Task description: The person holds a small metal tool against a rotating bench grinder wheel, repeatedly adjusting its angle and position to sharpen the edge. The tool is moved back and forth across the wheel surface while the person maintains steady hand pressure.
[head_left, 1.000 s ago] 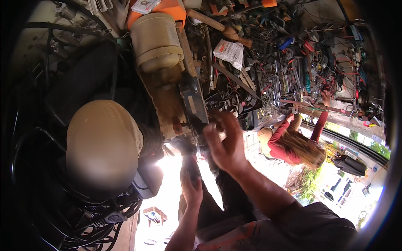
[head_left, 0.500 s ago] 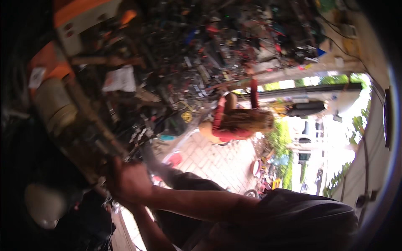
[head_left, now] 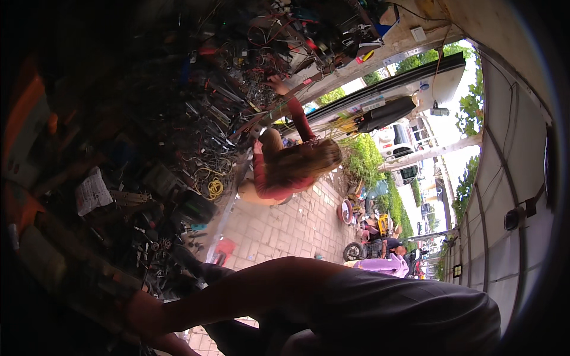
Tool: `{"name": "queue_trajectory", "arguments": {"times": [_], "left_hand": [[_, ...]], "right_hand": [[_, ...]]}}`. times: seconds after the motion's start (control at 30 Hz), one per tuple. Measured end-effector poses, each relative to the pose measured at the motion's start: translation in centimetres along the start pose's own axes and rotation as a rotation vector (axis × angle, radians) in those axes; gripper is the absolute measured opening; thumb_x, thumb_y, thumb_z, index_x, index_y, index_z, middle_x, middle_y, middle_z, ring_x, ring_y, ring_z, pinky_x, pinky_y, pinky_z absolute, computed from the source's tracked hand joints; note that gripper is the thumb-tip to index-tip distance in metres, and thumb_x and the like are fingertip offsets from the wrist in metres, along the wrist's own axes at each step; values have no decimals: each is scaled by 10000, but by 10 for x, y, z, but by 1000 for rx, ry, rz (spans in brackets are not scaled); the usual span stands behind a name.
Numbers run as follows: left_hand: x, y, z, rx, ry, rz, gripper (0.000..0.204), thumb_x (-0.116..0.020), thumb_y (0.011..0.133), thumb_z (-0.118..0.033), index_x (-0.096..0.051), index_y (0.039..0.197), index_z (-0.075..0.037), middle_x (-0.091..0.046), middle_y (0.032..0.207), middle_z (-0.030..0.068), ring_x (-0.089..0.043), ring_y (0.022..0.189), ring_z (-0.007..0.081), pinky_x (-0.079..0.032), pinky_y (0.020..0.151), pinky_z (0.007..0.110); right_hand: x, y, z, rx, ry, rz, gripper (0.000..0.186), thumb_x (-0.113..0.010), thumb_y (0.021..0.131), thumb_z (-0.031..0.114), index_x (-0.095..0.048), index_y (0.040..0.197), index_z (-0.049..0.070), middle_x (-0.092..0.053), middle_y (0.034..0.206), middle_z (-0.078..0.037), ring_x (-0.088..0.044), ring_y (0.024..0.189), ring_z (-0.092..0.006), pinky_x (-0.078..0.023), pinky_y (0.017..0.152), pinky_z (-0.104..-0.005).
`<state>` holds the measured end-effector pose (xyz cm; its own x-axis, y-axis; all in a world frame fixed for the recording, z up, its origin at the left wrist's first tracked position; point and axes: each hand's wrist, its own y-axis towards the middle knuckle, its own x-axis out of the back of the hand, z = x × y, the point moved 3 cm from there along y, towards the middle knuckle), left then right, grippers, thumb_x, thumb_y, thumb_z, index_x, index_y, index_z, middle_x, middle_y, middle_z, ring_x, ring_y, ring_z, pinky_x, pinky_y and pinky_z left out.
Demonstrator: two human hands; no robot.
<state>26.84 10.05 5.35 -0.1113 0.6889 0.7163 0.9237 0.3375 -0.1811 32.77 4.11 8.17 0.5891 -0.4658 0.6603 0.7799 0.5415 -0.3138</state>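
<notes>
From the right, my right arm reaches across to my right hand (head_left: 144,313) at the lower left. This hand looks curled, but shadow hides its fingers and whatever is in them. Just below it, at the bottom edge, part of my left hand (head_left: 172,343) shows; its fingers are hidden. Nearest to the hands is a dark, bulky piece of equipment (head_left: 65,291), its shape hard to make out. Orange-and-grey machine housings (head_left: 27,133) stand at the far left. Loose metal tools and sockets (head_left: 155,243) lie above my right hand.
Everything appears tilted sideways. A person in a red top (head_left: 285,172) crouches at a heap of tools and parts (head_left: 219,101), one hand on it. A yellow coiled cord (head_left: 215,188), a white packet (head_left: 93,193) and a red container (head_left: 224,249) lie around. Brick paving (head_left: 297,222) stretches outside.
The view has swung, so the heap and the crouching person sit further left. My hands appear lower and further left, in deeper shadow. The crouching person's hand is still on the heap.
</notes>
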Motion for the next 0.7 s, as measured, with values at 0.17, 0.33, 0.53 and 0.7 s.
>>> {"name": "queue_trajectory", "arguments": {"times": [0.17,0.33,0.53,0.7], "left_hand": [[-3,-10,6,26,-78,3,94,-671,891,-75,-623,906,4,-685,872,109,-642,796,208,-503,744,364],[5,-34,6,147,-38,-120,90,-681,881,-66,-639,843,5,-707,840,108,-657,766,199,-513,721,364],[1,-36,-24,324,-387,-315,146,-572,975,-88,-681,988,8,-646,741,34,-557,605,97,-458,589,252],[6,-28,-38,611,-955,-201,155,-606,978,-90,-680,1072,7,-668,798,33,-571,625,95,-492,597,259]], "right_hand": [[72,9,-1,332,-275,381,428,-740,718,374,-706,1040,94,-685,1025,-102,-682,940,-319,-539,789,-456],[102,24,1,402,25,279,399,-716,789,304,-675,1106,65,-686,1054,-106,-678,957,-255,-535,818,-398],[142,-9,-9,-17,419,131,346,-641,923,146,-599,1231,-6,-694,1011,-115,-675,919,-183,-536,804,-344],[124,-25,-14,-26,487,65,337,-637,950,154,-585,1237,-15,-674,839,-111,-658,731,-157,-516,656,-310]]}}
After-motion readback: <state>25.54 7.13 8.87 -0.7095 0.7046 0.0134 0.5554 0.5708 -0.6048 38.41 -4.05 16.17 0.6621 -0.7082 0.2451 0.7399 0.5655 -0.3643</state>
